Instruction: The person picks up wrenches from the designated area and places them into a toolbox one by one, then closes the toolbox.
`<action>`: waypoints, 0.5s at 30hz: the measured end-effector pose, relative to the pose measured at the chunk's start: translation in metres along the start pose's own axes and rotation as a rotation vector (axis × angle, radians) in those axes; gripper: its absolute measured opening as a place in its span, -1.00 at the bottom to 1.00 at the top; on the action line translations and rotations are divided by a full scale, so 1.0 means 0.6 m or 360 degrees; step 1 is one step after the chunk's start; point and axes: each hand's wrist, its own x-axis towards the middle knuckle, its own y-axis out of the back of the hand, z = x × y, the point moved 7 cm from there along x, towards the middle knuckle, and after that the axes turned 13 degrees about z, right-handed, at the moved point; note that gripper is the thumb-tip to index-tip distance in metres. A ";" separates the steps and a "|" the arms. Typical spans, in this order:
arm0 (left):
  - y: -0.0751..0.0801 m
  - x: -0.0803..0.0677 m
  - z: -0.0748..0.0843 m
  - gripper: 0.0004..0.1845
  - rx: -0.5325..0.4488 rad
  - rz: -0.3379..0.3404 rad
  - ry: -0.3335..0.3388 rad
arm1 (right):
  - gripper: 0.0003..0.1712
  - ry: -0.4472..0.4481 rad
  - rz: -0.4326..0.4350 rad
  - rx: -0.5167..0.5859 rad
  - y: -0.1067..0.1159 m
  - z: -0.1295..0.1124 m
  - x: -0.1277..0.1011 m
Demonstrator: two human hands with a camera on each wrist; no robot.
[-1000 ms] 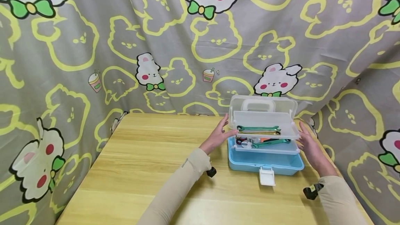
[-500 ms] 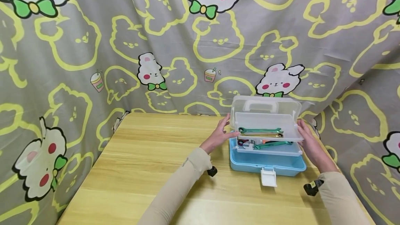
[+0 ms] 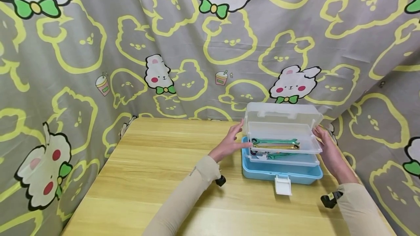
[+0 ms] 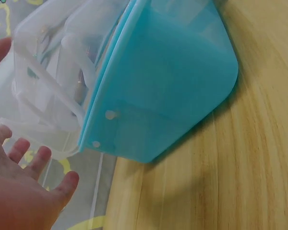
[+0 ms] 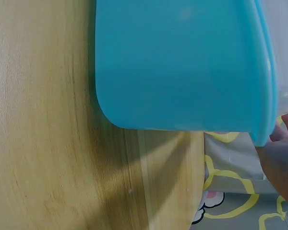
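A toolbox with a blue base sits on the table, its clear lid raised and leaning back. Two translucent trays stand stepped inside; the upper tray holds a green wrench and a gold wrench. More tools, including another green wrench, lie in the lower tray. My left hand is at the box's left side, fingers spread by the lid, thumb at the upper tray's edge. My right hand is at the right side, fingertips against the lid's lower corner, partly hidden.
A white latch hangs from the box's front. The wooden table stretches left and forward of the box. A grey patterned curtain rises close behind the box and along the table's sides.
The lid has tipped forward and the trays have come down and forward with it, covering more of the lower tools. My right hand has shifted up to the lid's corner; my left has barely moved.
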 end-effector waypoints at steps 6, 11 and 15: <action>0.003 -0.006 -0.001 -0.11 0.0021 -0.0003 -0.0038 | -0.33 0.0149 0.0014 0.0233 0.004 -0.007 -0.005; 0.006 -0.011 0.000 -0.21 0.0066 0.0025 -0.0085 | -0.44 0.0145 0.0020 0.0359 0.005 -0.012 -0.010; 0.005 -0.017 0.001 -0.27 0.0149 0.0027 -0.0118 | -0.43 0.0152 0.0047 0.0471 0.007 -0.022 -0.019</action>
